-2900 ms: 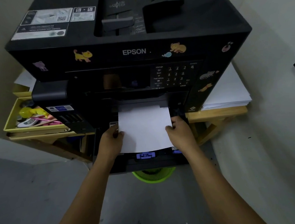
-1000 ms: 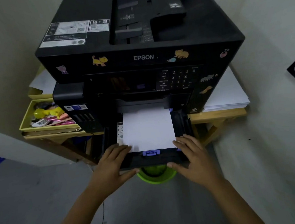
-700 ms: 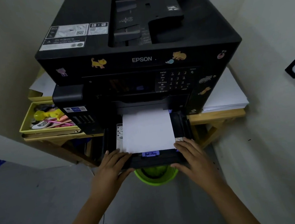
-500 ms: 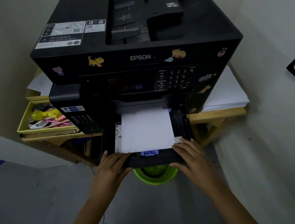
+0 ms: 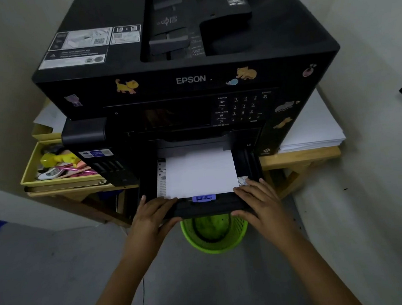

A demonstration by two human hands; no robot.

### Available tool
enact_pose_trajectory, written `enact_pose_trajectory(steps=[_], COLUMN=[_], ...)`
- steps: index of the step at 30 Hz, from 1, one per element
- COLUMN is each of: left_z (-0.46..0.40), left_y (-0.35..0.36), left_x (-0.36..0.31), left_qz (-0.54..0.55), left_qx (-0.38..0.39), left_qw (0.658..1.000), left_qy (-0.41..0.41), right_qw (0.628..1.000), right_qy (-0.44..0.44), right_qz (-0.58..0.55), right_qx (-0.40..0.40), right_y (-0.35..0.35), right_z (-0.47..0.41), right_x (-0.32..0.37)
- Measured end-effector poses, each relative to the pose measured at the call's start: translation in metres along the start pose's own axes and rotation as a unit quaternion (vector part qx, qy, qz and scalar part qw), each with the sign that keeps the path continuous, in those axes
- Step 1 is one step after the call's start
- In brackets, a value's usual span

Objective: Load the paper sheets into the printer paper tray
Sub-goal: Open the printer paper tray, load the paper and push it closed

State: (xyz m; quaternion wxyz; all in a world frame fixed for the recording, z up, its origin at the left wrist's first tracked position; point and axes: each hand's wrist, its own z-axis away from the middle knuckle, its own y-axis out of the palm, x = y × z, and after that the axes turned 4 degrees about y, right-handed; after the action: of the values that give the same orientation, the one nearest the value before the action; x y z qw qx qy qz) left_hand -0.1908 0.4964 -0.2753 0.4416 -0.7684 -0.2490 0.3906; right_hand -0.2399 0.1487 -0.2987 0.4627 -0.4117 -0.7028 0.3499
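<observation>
A stack of white paper sheets (image 5: 199,174) lies flat in the black paper tray (image 5: 207,209), which sticks out of the front of the black Epson printer (image 5: 188,80). A blue paper guide (image 5: 204,197) sits against the sheets' near edge. My left hand (image 5: 150,220) holds the tray's front left corner, fingers on top and thumb under the lip. My right hand (image 5: 260,205) holds the front right corner the same way.
The printer stands on a wooden table (image 5: 297,158). A pile of spare white paper (image 5: 314,127) lies to its right and a yellow tray of stationery (image 5: 29,172) to its left. A green mesh bin (image 5: 214,236) stands on the floor under the tray.
My hands left the sheets lying in the tray and moved back to its front corners. Since then the tray has slid a little way into the printer, so less paper shows.
</observation>
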Motion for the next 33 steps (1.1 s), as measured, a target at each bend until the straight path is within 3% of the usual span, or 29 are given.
enact_pose_trajectory(steps=[12, 17, 20, 24, 33], left_z=[-0.046, -0.062, -0.07, -0.075, -0.092], left_y=[-0.001, -0.005, -0.004, 0.003, 0.02], left_x=[0.014, 0.021, 0.016, 0.005, 0.001], left_qz=[0.018, 0.076, 0.096, 0.088, -0.035], left_qx=[-0.01, -0.018, -0.051, -0.108, -0.191], left_qw=[0.999, 0.994, 0.987, 0.981, 0.969], left_qy=[-0.026, -0.083, -0.122, -0.137, -0.154], right_qw=[0.998, 0.992, 0.986, 0.981, 0.974], right_qy=[0.046, 0.091, 0.136, 0.167, 0.177], right_qz=[-0.03, -0.078, -0.096, -0.039, 0.034], right_qx=[0.027, 0.027, -0.014, -0.089, -0.134], right_y=[-0.001, -0.009, -0.009, -0.007, -0.004], right_z=[-0.047, -0.064, -0.07, -0.08, -0.104], right_x=[-0.009, -0.003, 0.004, 0.004, 0.001])
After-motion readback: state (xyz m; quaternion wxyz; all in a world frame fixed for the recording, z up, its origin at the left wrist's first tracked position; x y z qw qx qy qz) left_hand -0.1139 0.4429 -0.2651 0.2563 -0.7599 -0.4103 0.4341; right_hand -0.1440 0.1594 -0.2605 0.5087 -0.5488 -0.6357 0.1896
